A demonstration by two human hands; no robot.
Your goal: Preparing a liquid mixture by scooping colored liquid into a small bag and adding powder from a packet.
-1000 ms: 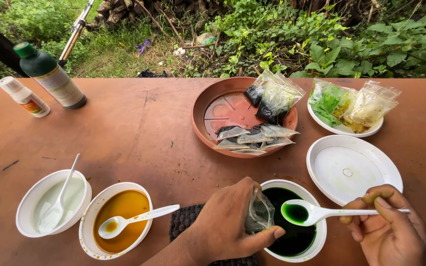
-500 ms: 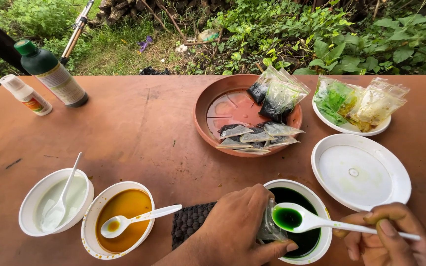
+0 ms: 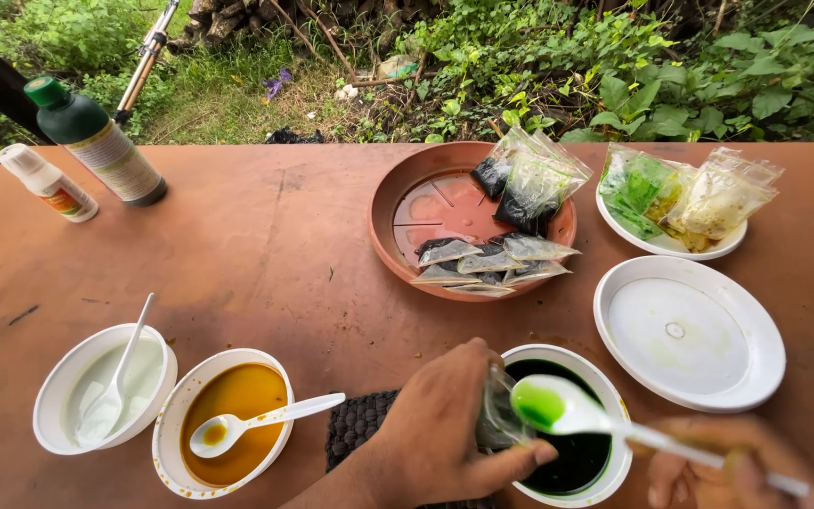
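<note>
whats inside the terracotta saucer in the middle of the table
The terracotta saucer holds small clear bags of dark stuff lying flat, and fuller ones at its far rim. The saucer floor beneath them is hidden.

Green liquid in white spoon; bowl's contents dark green, perhaps black.

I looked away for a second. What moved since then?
The right hand brought the spoon of green liquid left, up to the small bag in the left hand, over the dark bowl. Other bowls, plates and bottles stayed put.
</note>
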